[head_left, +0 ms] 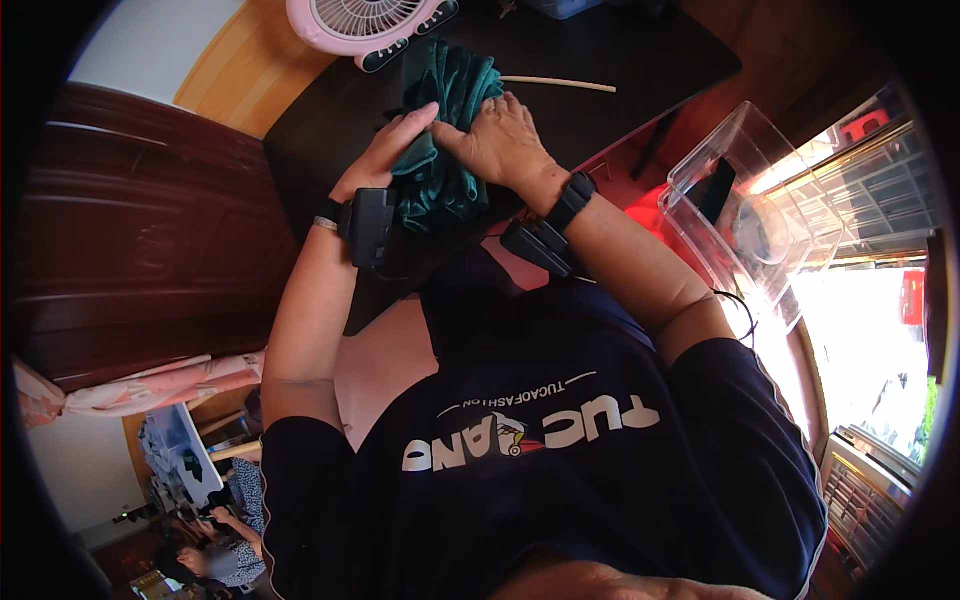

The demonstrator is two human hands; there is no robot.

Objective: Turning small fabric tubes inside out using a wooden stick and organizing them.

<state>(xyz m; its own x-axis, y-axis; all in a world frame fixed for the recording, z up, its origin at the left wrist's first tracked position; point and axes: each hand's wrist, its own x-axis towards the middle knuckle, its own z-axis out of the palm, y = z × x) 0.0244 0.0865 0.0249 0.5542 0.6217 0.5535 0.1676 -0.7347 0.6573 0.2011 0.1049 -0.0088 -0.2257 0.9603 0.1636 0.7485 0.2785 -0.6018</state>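
Note:
A bundle of dark green velvet cloth [445, 195], gathered into many folds, lies at the near part of the black table [330, 130]. On its left side my left hand [395, 145] is closed around the folds, its fingers partly hidden by the cloth. My right hand [497, 143] grips the bundle from the right, with the thumb pointing across toward my left hand and the fingers over the far edge. Some folds stick out beyond both hands, and the lower end hangs toward me. Black devices are strapped to both my wrists.
A pink fan [365, 25] stands at the far left of the table. A thin pale stick [560, 83] lies right of the cloth. Right of the table is a clear plastic bin [690, 165] with a dark item inside, beside something red. Another person [215, 560] sits at lower left.

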